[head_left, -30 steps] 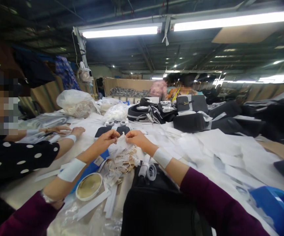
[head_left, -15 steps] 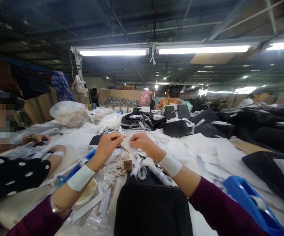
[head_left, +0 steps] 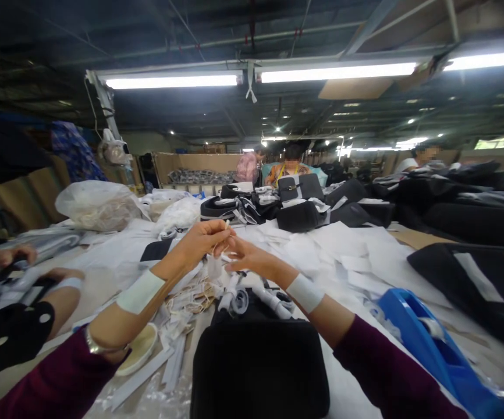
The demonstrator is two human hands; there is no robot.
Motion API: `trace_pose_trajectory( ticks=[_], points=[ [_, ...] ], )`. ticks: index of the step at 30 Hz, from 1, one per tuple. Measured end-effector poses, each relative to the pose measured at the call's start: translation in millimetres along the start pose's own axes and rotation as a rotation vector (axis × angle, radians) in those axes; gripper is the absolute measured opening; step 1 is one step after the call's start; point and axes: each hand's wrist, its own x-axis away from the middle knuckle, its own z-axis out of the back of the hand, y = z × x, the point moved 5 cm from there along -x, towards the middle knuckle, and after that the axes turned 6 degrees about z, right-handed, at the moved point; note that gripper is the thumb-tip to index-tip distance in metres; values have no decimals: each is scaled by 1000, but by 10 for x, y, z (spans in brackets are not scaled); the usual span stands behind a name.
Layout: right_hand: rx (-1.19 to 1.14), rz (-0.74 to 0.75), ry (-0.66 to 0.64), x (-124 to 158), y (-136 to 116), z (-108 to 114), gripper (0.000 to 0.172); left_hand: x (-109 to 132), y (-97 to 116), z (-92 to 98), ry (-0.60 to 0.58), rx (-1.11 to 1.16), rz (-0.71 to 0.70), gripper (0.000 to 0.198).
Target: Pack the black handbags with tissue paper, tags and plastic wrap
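My left hand point(head_left: 206, 237) is closed in a pinch on a thin white tag string, whose end sticks up above the fingertips. Below the fingers hangs a pale, whitish tag point(head_left: 215, 269), partly blurred. My right hand point(head_left: 249, 256) meets the left fingertips, its fingers curled at the string's loop and its thumb lower down; the exact grip is partly hidden. Beneath both hands lies a black bag point(head_left: 261, 366) with its straps rolled up in white wrapping point(head_left: 238, 301). A heap of tag strings point(head_left: 186, 299) lies just left of it.
A blue tape dispenser point(head_left: 426, 343) stands at right. White paper sheets point(head_left: 334, 250) cover the table beyond my hands, with black bags point(head_left: 300, 215) behind. At left are a round white tub point(head_left: 141, 349), grey strips point(head_left: 173, 364) and a co-worker's hand point(head_left: 16, 254).
My hands, apart before, have come together at the string. The right fingers have loosened from a tighter curl. The whole view has swung somewhat to the right.
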Motion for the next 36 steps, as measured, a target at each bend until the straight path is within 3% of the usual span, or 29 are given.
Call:
trace_pose_trajectory(
  ticks=[3, 5, 7, 10, 14, 18, 20, 22, 26, 29, 33, 36],
  points=[
    [-181, 307, 21, -34, -246, 162, 68, -190, 38, -149, 12, 22, -53, 18],
    [-197, 346, 68, -39, -246, 298, 73, -324, 32, -207, 43, 56, -77, 16],
    [-217, 338, 82, -22, -180, 416, 62, -447, -8, -274, 37, 73, -77, 14],
    [-275, 206, 121, 44, 15, 597, 32, -597, -118, -362, 56, 135, -63, 16],
    [-305, 56, 194, 223, 282, 890, 29, -776, -341, -422, 188, 357, -67, 12],
    [-261, -36, 314, 413, 475, 1264, 35, -951, -724, -450, 380, 369, 48, 7],
    [-172, -98, 369, 472, 531, 1466, 38, -1012, -958, -502, 402, 258, 134, 8],
    [-86, -125, 430, 493, 556, 1678, 37, -1036, -1211, -586, 352, 121, 227, 5],
    [86, -186, 522, 438, 723, 2005, 20, -952, -1712, -782, 110, -316, 459, 13],
    [208, -362, 407, 336, 1113, 1973, 4, -856, -1911, -838, 14, -627, 498, 17],
    [233, -629, 77, 236, 1729, 1672, 7, -781, -1993, -833, -13, -878, 460, 13],
    [142, -747, -179, 212, 1985, 1502, 13, -759, -2055, -813, -24, -952, 445, 21]
  ],
)
